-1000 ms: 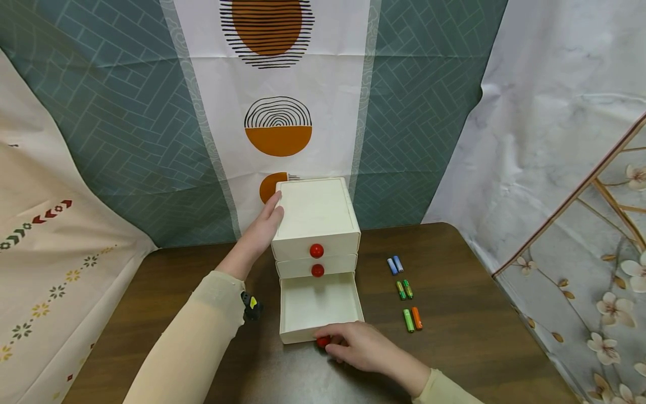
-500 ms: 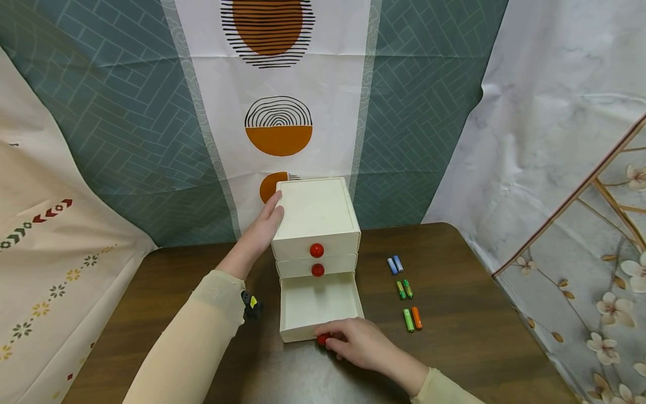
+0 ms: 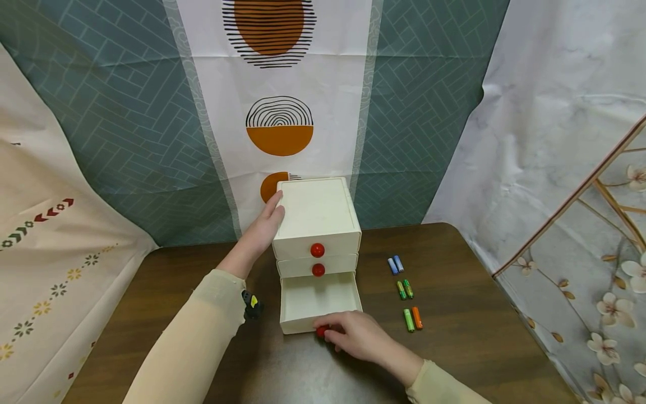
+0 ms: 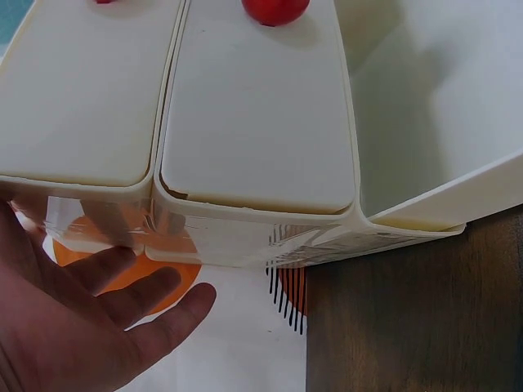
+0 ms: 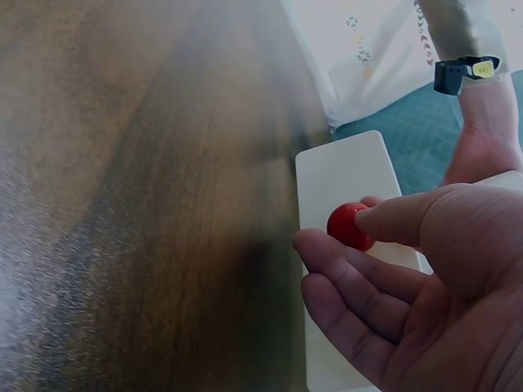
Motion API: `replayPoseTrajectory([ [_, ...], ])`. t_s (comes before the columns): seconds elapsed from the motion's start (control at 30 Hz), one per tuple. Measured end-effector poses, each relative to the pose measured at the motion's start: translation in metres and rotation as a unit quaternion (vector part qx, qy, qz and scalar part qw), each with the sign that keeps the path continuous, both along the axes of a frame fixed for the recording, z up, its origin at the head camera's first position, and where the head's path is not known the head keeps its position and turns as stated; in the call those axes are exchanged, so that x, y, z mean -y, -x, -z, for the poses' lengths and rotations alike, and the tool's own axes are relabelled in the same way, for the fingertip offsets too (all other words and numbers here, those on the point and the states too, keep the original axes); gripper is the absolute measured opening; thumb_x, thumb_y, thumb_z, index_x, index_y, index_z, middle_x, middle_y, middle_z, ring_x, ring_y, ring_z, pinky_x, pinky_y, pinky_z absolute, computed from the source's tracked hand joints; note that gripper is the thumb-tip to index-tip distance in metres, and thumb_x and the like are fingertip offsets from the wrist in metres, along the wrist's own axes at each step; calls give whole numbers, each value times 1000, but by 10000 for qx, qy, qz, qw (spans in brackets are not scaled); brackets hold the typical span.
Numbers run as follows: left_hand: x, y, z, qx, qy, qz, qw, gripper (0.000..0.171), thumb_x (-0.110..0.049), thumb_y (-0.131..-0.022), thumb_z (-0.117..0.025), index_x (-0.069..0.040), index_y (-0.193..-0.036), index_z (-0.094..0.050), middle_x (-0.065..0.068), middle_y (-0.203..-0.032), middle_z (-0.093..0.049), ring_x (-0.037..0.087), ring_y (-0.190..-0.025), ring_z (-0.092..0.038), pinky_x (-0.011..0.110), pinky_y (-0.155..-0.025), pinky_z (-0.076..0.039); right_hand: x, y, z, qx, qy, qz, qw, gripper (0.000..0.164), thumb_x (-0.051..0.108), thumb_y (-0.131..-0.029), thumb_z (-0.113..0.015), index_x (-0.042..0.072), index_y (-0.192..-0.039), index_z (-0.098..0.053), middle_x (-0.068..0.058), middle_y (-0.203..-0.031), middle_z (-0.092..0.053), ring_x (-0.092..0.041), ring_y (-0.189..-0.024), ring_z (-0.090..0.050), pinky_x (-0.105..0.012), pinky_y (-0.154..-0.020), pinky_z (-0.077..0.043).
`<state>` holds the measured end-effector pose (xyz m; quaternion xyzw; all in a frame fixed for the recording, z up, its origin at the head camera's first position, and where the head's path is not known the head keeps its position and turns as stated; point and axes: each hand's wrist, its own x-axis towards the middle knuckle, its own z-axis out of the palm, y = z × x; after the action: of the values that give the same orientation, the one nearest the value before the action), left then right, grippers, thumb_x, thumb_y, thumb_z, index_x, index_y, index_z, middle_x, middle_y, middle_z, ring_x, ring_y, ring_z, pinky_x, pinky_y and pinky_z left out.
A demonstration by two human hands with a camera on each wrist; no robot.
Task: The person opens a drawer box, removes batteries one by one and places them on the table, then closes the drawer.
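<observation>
A white cabinet (image 3: 315,207) of stacked drawers stands at the back of the table. Its bottom drawer (image 3: 298,325) is pulled partway out, and nothing lies inside. My right hand (image 3: 355,335) pinches the red knob (image 5: 350,226) of that drawer between thumb and fingers. Against the upper left side of the cabinet rests my left hand (image 3: 259,229); in the left wrist view its fingers (image 4: 155,290) extend along the side wall. Both upper drawers are closed, each with a red knob in the middle of its front.
Right of the cabinet several batteries lie in pairs on the brown table (image 3: 454,336): blue ones (image 3: 395,265), green ones (image 3: 405,289), then a light green battery (image 3: 409,320) beside an orange battery (image 3: 416,318). A patterned cloth (image 3: 282,84) hangs close behind the cabinet.
The bottom drawer has slid slightly inward, toward the cabinet, with my right hand on its knob. My left hand stays on the cabinet's side, and the batteries have not moved.
</observation>
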<state>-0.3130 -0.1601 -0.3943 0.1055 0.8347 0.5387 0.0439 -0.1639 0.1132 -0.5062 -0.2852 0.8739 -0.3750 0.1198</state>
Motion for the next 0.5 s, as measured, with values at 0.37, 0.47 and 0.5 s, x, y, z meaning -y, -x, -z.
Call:
replayPoseTrajectory([
  [0.37, 0, 0, 0, -2, -20, 15, 10000, 68, -50, -120, -29, -32, -180, -4, -2, -185, 0, 28, -170, -1, 63, -134, -6, 2, 11, -2, 83, 32, -40, 10000, 23, 12, -107, -73, 21, -126, -83, 7, -80, -74, 1, -62, -63, -25, -67, -50],
  [0.47, -1, 0, 0, -22, -50, 29, 10000, 67, -50, -120, -29, -32, -180, -4, -2, -185, -1, 28, -170, -1, 62, -134, -6, 2, 11, -2, 84, -5, -32, 10000, 23, 13, -107, -73, 21, -126, -83, 7, -79, -74, 1, -62, -63, -25, -67, -49],
  [0.5, -1, 0, 0, -29, -59, 36, 10000, 67, -50, -120, -29, -32, -180, -4, -2, -185, -1, 28, -170, -1, 62, -134, -6, 2, 10, -2, 74, -17, -24, 10000, 23, 13, -107, -73, 22, -126, -83, 8, -79, -74, 1, -62, -63, -26, -68, -49],
])
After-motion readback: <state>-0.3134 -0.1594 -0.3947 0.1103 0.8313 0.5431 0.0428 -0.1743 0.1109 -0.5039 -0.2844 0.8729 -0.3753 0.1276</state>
